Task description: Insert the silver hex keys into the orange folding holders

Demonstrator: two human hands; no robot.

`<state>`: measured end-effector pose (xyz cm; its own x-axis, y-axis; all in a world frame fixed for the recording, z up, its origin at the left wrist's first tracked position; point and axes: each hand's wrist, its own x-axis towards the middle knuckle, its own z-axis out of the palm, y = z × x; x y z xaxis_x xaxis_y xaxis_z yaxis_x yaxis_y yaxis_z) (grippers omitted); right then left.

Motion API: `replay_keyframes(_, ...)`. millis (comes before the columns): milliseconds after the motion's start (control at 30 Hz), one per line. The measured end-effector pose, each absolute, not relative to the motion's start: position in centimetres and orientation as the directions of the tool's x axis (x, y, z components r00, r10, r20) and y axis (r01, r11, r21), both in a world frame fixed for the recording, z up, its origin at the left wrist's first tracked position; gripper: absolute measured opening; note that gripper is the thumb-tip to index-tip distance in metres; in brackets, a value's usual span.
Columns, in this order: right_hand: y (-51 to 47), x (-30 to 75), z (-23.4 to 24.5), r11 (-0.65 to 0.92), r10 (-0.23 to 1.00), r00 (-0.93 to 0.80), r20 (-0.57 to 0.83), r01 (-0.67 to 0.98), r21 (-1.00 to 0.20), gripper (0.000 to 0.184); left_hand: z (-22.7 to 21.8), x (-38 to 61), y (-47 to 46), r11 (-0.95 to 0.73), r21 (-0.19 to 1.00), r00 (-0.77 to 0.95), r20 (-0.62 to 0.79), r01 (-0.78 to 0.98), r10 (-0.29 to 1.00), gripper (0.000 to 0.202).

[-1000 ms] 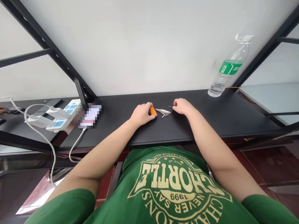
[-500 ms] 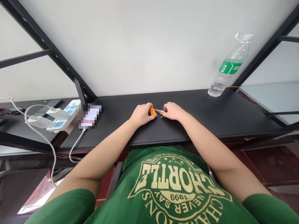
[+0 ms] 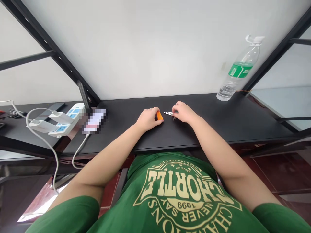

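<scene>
Right hand [image 3: 183, 112] has swept in and now pinches the hex keys [image 3: 168, 113], no longer fanned out, at mid-table. Left hand [image 3: 147, 119] stays clamped on the orange holder [image 3: 159, 116] just beside them.

1. The counter [image 3: 218, 123] is long, flat and black.
2. A clear water bottle [image 3: 236, 72] with a green label stands at the back right.
3. In the middle sit a small orange piece [image 3: 159, 116], pinched by the left hand [image 3: 147, 119], and thin metal keys [image 3: 168, 113], held by the right hand [image 3: 183, 112].
4. A phone [image 3: 94, 121] lies on the left, next to a white power strip [image 3: 65, 124].
</scene>
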<state>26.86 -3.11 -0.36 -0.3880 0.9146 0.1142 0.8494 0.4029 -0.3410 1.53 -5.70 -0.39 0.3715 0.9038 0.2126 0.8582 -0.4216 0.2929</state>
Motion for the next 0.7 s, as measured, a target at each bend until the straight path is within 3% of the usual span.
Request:
replay_keyframes(233,-3.8,25.6,0.3,0.402,0.913,-0.407,0.027,0.887,-0.225,0.014,-0.6,1.4,-5.5,-0.43,0.309,0.381,0.207,0.848,0.901,0.049)
replay_keyframes(400,-4.9,24.9,1.3,0.403,0.912,-0.411,-0.01,0.898,-0.173,0.006,-0.5,1.5,-5.6,-0.426,0.287,0.38,0.204,0.858,0.902,0.049)
replay_keyframes(500,-5.3,24.9,1.6,0.409,0.905,-0.425,-0.022,0.883,-0.231,0.003,-0.4,1.5,-5.7,-0.409,0.253,0.362,0.212,0.877,0.907,0.05)
replay_keyframes(700,-5.0,25.4,0.6,0.421,0.889,-0.458,0.015,0.802,-0.423,0.012,-0.6,1.5,-5.5,-0.355,0.254,0.294,0.248,0.9,0.923,0.048)
